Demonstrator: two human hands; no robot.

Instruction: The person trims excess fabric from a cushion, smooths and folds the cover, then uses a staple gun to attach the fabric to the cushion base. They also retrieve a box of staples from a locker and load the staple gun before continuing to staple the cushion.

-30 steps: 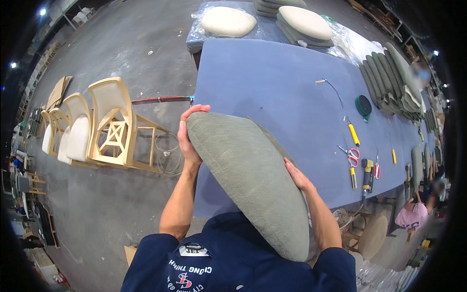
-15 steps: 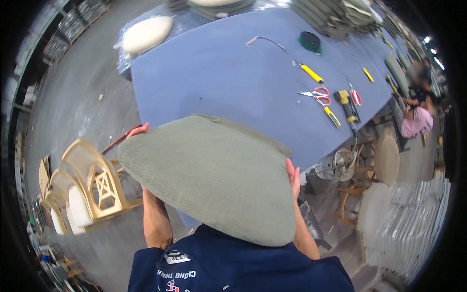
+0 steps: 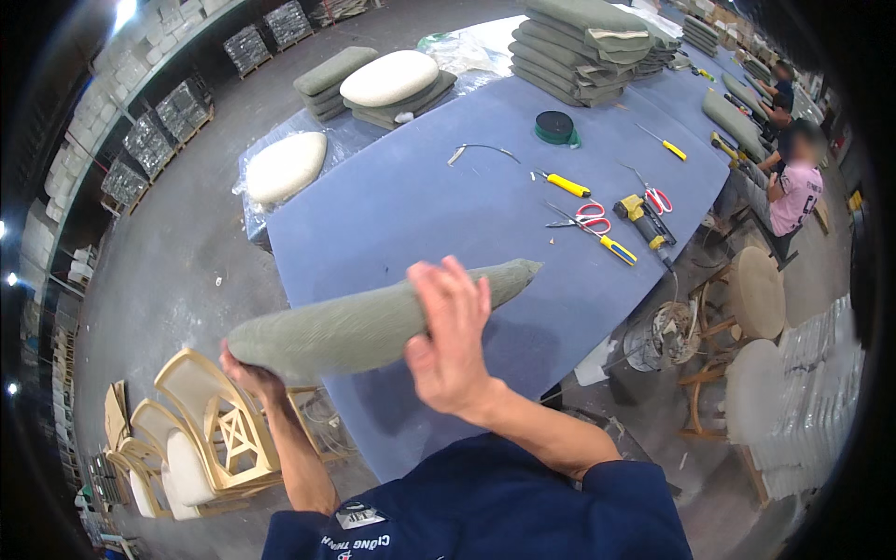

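Observation:
A grey-green fabric-covered seat cushion (image 3: 327, 334) is tilted on its edge above the near part of the blue table, so that mostly its narrow side shows. My left hand (image 3: 250, 375) grips the cushion's left end, with part of the fingers hidden by it. In front of the cushion's middle is my right hand (image 3: 450, 336), its fingers stretched upward and the thumb apart. Whether its palm touches the cloth cannot be made out.
On the blue table (image 3: 392, 177) lie scissors (image 3: 590, 219), yellow-handled tools, a power tool (image 3: 644, 222) and a green-black roll (image 3: 555, 128). Cushion stacks (image 3: 574, 56) stand at the back. Wooden chairs (image 3: 219, 420) are at left; people sit at far right.
The cushion has turned from showing its broad face to standing on edge, lower left. My right hand has left its right edge and moved to its middle. The view has shifted.

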